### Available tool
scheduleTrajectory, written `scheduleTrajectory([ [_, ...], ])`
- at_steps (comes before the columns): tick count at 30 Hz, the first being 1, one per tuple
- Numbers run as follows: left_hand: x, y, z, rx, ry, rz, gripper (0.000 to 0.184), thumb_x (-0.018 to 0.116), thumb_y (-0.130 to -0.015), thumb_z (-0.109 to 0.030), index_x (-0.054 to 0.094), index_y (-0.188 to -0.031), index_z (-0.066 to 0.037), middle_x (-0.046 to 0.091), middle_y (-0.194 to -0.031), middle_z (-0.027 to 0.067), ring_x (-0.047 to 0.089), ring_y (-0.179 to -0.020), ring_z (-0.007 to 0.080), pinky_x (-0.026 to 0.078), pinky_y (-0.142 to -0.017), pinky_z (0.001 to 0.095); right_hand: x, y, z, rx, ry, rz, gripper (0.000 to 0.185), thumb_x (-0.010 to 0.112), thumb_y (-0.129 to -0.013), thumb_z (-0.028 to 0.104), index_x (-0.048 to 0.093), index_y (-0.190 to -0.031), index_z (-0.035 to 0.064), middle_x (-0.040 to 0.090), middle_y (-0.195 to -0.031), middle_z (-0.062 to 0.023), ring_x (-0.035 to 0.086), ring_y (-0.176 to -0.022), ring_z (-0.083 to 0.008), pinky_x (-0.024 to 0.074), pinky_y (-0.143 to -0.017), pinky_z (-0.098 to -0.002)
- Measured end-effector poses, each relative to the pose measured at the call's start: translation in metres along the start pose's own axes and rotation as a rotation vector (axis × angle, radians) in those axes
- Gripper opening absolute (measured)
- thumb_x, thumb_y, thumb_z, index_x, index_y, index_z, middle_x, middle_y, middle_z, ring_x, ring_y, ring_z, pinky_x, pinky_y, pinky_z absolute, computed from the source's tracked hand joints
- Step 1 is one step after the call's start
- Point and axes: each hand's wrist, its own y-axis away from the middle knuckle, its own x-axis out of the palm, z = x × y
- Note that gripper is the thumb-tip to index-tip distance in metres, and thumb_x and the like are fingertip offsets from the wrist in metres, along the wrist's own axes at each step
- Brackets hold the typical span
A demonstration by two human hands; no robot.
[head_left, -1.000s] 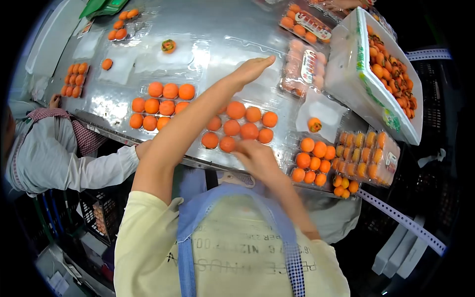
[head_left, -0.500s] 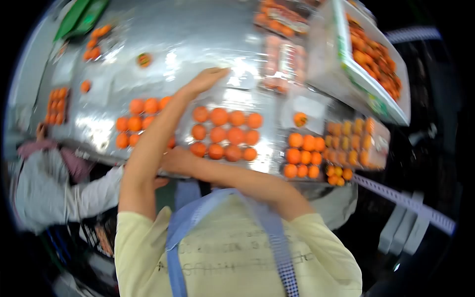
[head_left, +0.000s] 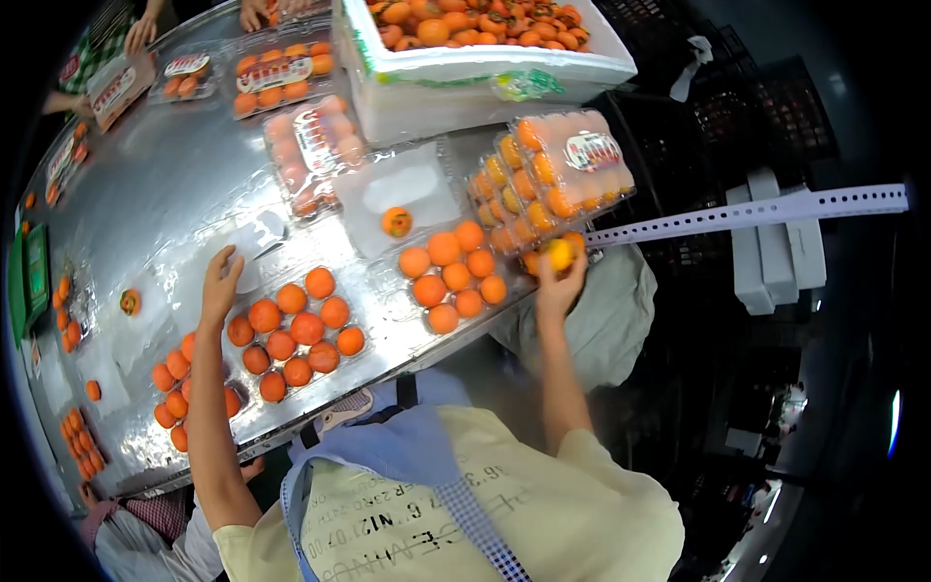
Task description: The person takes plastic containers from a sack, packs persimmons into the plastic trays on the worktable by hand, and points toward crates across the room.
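Observation:
My left hand (head_left: 222, 279) is raised over the metal table with its fingers apart and nothing in it. Just right of that wrist lies a clear tray of orange persimmons (head_left: 306, 329) in rows; another group of persimmons (head_left: 176, 365) is partly hidden behind my left forearm. At the table's right corner, my right hand (head_left: 562, 282) has its fingers closed around a yellow-orange persimmon (head_left: 560, 254), with more fruit beside it. Left of that hand sits a second tray of persimmons (head_left: 456, 276). Stacked clear packs of persimmons (head_left: 553, 175) stand right behind the hand.
A white foam box (head_left: 427, 102) full of persimmons stands at the back. One persimmon (head_left: 397, 221) rests on an open clear tray. Labelled packs (head_left: 315, 150) line the far side. Other people's hands (head_left: 142, 35) are at the far left, and a co-worker's sleeve (head_left: 145, 548) shows below.
My right hand has moved from the left-hand tray to the fruit at the right corner and closed on a persimmon. My left arm has drawn back. The view has turned rightward.

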Motion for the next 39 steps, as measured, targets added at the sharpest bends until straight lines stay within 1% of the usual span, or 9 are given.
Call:
scheduleTrajectory([
  [2, 0.000, 0.002, 0.001, -0.014, 0.012, -0.030, 0.043, 0.059, -0.085, -0.027, 0.052, -0.120, -0.003, 0.051, -0.124, 0.0119, 0.044, -0.118, 0.0249, 0.034, -0.098, 0.0342, -0.050, -0.038, -0.076, -0.009, 0.189, -0.235, 0.048, 0.071, -0.074, 0.013, 0.049, -0.113, -0.0007, 0.048, -0.104, -0.0104, 0.051, -0.093, -0.0198, 0.0434, -0.083, -0.0329],
  [5, -0.001, 0.004, 0.011, -0.043, 0.013, -0.037, 0.042, 0.059, -0.085, -0.026, 0.053, -0.119, -0.004, 0.052, -0.122, 0.0107, 0.045, -0.116, 0.0239, 0.034, -0.098, 0.0346, -0.090, -0.066, -0.111, 0.277, 0.123, -0.356, 0.048, 0.072, -0.073, 0.016, 0.050, -0.111, -0.0022, 0.051, -0.101, -0.0119, 0.052, -0.092, -0.0219, 0.0440, -0.082, -0.0365],
  [8, -0.003, 0.010, 0.008, -0.031, 0.016, -0.042, 0.038, 0.060, -0.084, -0.022, 0.055, -0.116, -0.003, 0.053, -0.120, 0.0099, 0.046, -0.114, 0.0229, 0.033, -0.098, 0.0339, -0.105, -0.077, -0.145, 0.106, 0.614, -0.194, 0.048, 0.073, -0.072, 0.017, 0.050, -0.110, -0.0023, 0.053, -0.098, -0.0117, 0.055, -0.089, -0.0219, 0.0465, -0.078, -0.0375],
  [11, -0.005, 0.009, 0.015, 0.026, -0.020, -0.033, 0.035, 0.058, -0.085, -0.019, 0.056, -0.116, -0.003, 0.055, -0.119, 0.0088, 0.047, -0.114, 0.0211, 0.034, -0.098, 0.0328, -0.115, -0.073, -0.159, 0.012, 0.641, -0.119, 0.049, 0.074, -0.071, 0.016, 0.050, -0.109, -0.0014, 0.054, -0.097, -0.0136, 0.058, -0.085, -0.0222, 0.0485, -0.072, -0.0338],
  [17, -0.004, 0.010, 0.015, 0.034, -0.059, -0.018, 0.032, 0.059, -0.084, -0.017, 0.059, -0.112, -0.002, 0.058, -0.114, 0.0091, 0.049, -0.109, 0.0201, 0.036, -0.096, 0.0322, -0.099, -0.057, -0.105, 0.037, 0.186, -0.121, 0.050, 0.073, -0.072, 0.018, 0.048, -0.111, 0.0002, 0.056, -0.103, -0.0172, 0.060, -0.082, -0.0249, 0.0491, -0.071, -0.0316],
  [24, -0.001, 0.002, 0.025, 0.031, -0.014, -0.013, 0.026, 0.060, -0.082, -0.015, 0.061, -0.105, -0.003, 0.059, -0.110, 0.0086, 0.051, -0.105, 0.0200, 0.038, -0.093, 0.0324, -0.083, -0.092, -0.070, -0.302, 0.877, 0.117, 0.041, 0.064, -0.075, 0.011, 0.050, -0.113, 0.0080, 0.059, -0.103, -0.0141, 0.061, -0.084, -0.0350, 0.0487, -0.071, -0.0431],
  [28, -0.004, 0.010, 0.012, 0.051, -0.023, 0.002, 0.026, 0.059, -0.083, -0.016, 0.062, -0.105, -0.003, 0.060, -0.109, 0.0090, 0.052, -0.103, 0.0195, 0.039, -0.092, 0.0316, -0.079, -0.109, -0.085, -0.068, 1.062, 0.317, 0.037, 0.058, -0.076, 0.004, 0.054, -0.113, 0.0062, 0.059, -0.105, -0.0178, 0.057, -0.093, -0.0365, 0.0468, -0.078, -0.0429],
  [36, 0.000, 0.016, -0.006, 0.003, 0.020, -0.017, 0.037, 0.052, -0.089, -0.028, 0.059, -0.112, 0.000, 0.059, -0.111, 0.0118, 0.053, -0.105, 0.0199, 0.039, -0.092, 0.0305, -0.095, -0.089, -0.064, -0.254, 0.734, 0.094, 0.027, 0.056, -0.078, 0.002, 0.061, -0.105, 0.0027, 0.062, -0.102, -0.0167, 0.061, -0.090, -0.0298, 0.0476, -0.079, -0.0360],
  [39, -0.004, 0.026, -0.023, -0.066, 0.142, -0.056, 0.048, 0.050, -0.090, -0.037, 0.054, -0.118, 0.001, 0.057, -0.116, 0.0114, 0.051, -0.108, 0.0204, 0.036, -0.095, 0.0299, -0.062, -0.037, -0.011, -0.306, 0.393, 0.060, 0.015, 0.054, -0.081, -0.001, 0.064, -0.092, 0.0006, 0.064, -0.090, -0.0127, 0.062, -0.078, -0.0244, 0.0491, -0.069, -0.0312],
])
